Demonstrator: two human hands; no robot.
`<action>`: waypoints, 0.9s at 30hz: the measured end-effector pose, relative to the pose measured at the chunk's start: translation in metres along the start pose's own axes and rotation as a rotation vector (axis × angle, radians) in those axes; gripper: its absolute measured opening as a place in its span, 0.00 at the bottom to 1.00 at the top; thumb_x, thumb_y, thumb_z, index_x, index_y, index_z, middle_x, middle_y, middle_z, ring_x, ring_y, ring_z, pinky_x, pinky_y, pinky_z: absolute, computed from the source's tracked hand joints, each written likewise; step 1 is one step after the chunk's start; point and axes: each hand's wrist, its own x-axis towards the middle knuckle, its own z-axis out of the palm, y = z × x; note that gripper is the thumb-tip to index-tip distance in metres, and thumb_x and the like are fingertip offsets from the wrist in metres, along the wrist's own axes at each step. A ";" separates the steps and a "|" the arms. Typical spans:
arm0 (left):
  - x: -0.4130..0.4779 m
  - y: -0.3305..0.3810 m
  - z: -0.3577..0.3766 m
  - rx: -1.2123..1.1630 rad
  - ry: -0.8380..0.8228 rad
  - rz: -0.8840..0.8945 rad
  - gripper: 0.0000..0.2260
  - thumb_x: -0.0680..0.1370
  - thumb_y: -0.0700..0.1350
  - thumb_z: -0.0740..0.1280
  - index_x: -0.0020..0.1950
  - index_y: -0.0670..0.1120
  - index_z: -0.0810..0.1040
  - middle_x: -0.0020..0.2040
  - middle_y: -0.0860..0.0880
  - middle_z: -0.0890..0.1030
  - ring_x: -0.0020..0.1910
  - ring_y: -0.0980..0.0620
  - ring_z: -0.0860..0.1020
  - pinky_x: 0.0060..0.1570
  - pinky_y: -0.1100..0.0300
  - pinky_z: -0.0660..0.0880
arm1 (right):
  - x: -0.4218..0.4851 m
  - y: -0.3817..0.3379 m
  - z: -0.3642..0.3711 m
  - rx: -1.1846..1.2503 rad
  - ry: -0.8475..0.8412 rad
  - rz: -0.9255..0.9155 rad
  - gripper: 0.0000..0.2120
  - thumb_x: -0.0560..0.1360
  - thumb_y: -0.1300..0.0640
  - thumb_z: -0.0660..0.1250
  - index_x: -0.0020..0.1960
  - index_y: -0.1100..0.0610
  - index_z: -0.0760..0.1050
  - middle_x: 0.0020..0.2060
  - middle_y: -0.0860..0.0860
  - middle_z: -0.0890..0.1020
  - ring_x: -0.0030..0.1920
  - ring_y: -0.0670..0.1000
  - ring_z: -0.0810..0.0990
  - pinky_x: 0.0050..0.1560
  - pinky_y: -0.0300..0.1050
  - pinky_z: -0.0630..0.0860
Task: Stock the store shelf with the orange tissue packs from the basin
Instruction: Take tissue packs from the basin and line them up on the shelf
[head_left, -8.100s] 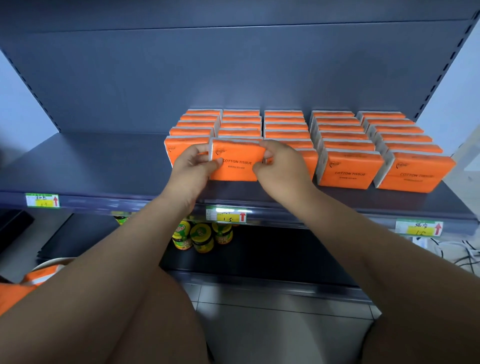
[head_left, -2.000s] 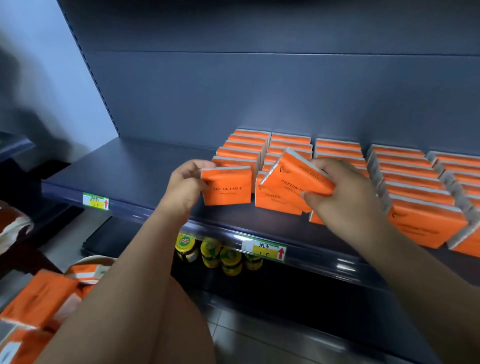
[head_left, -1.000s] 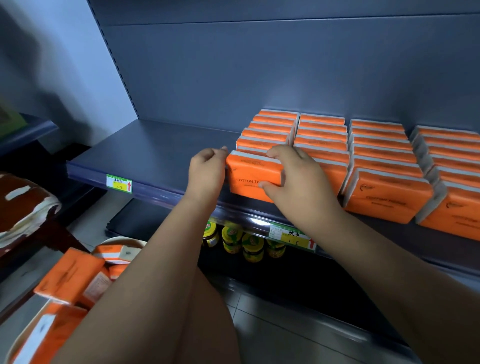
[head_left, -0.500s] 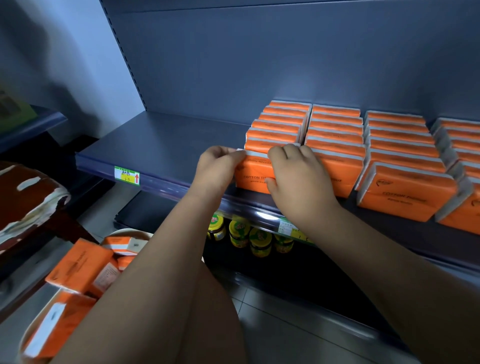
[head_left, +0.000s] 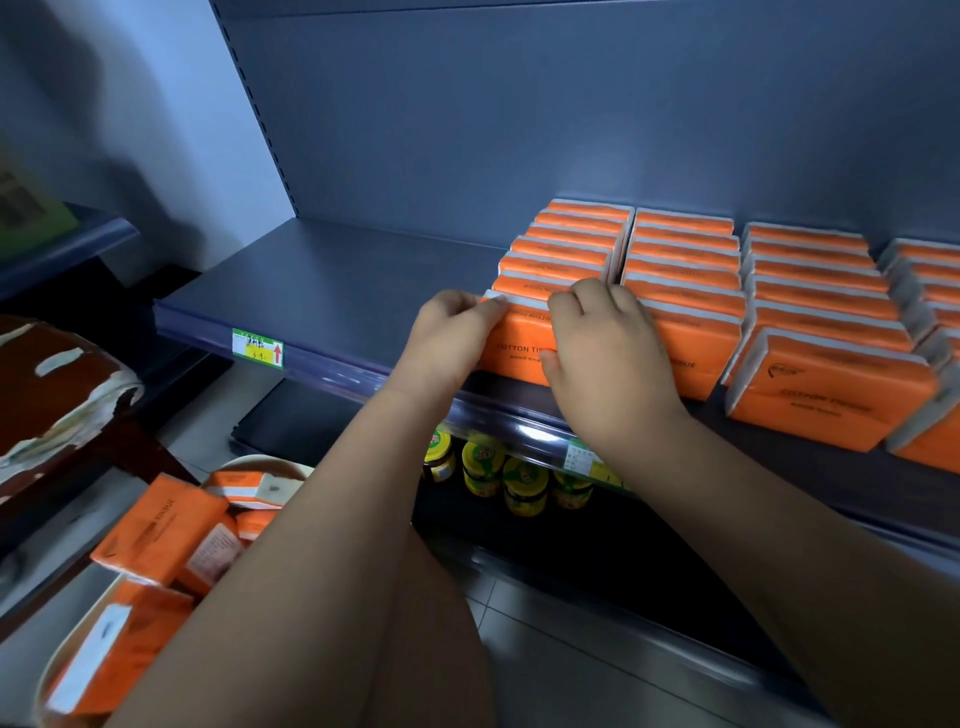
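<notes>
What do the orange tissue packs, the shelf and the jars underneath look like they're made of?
Tissue packs: likely thin plastic film, slightly glossy; printed, soft-cornered. Shelf: probably painted metal, matte blue-grey; slotted upright. Jars: perhaps glass, shiny glints; too dim to be sure.

The front tissue pack (head_left: 519, 354) shows "COTTON TIS", the rest covered (the pack further right (head_left: 826, 402) reads "COTTON TISSUE" in full), and the price tag (head_left: 257, 349) on the shelf edge (head_left: 337, 375) bears a red arrow, its figures illegible.

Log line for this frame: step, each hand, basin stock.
step: seating front tissue pack in leftmost row | left hand: grips pack's left end | right hand: grips its top edge | basin: loose packs inside
</notes>
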 end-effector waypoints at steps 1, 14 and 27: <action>-0.001 0.002 -0.001 0.005 -0.009 0.003 0.11 0.73 0.55 0.72 0.48 0.49 0.79 0.47 0.48 0.84 0.57 0.42 0.83 0.61 0.41 0.80 | 0.001 0.000 0.000 0.009 -0.003 0.001 0.15 0.71 0.59 0.74 0.56 0.59 0.77 0.51 0.57 0.78 0.52 0.61 0.76 0.56 0.56 0.76; -0.001 -0.008 0.003 0.292 0.077 0.152 0.11 0.81 0.53 0.68 0.55 0.45 0.76 0.46 0.50 0.80 0.47 0.47 0.80 0.45 0.54 0.75 | 0.000 -0.004 -0.006 -0.125 -0.034 0.000 0.15 0.72 0.54 0.73 0.56 0.56 0.75 0.51 0.55 0.78 0.57 0.61 0.75 0.59 0.56 0.71; -0.108 -0.008 -0.086 1.085 0.432 0.523 0.29 0.82 0.63 0.53 0.80 0.52 0.67 0.79 0.49 0.69 0.81 0.43 0.60 0.77 0.41 0.58 | -0.022 -0.071 -0.051 0.468 -0.010 -0.051 0.28 0.84 0.44 0.52 0.79 0.57 0.64 0.78 0.53 0.68 0.79 0.55 0.63 0.79 0.52 0.59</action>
